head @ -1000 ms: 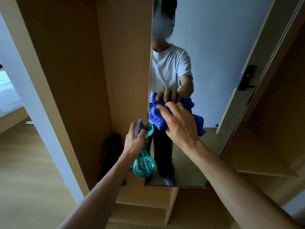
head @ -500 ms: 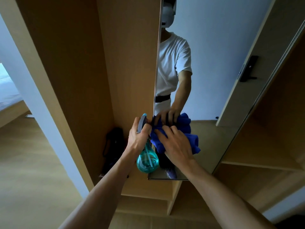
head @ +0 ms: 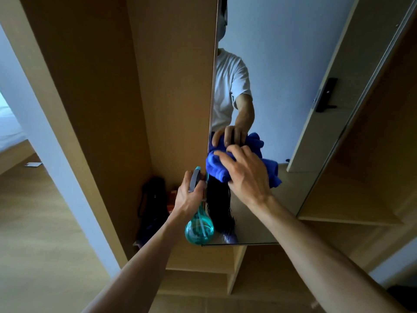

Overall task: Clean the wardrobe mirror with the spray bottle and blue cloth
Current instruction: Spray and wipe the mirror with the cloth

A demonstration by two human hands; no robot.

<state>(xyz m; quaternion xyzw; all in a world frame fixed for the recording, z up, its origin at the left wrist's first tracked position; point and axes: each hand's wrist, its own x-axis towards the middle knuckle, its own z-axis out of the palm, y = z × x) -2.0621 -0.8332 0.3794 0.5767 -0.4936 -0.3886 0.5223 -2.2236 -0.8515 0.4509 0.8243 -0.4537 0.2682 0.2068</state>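
Observation:
The wardrobe mirror (head: 282,86) is a tall panel on the wooden wardrobe, with its bottom edge just below my hands. My right hand (head: 246,177) presses a bunched blue cloth (head: 216,168) flat against the glass near the mirror's left edge. My left hand (head: 188,195) grips the neck of a teal spray bottle (head: 199,229) with a grey trigger, held upright just left of the mirror edge. The bottle hangs below my fist, in front of the mirror's lower left corner. My reflection shows in the glass.
A dark bag (head: 153,199) and a reddish item sit on the wardrobe floor in the open compartment to the left. Wooden shelves (head: 352,220) stand to the right of the mirror. A white wall (head: 56,154) and pale wood flooring lie to the left.
My right hand pushed the cloth down the mirror, then back up to mid-height. The left hand with the bottle stayed beside the mirror edge.

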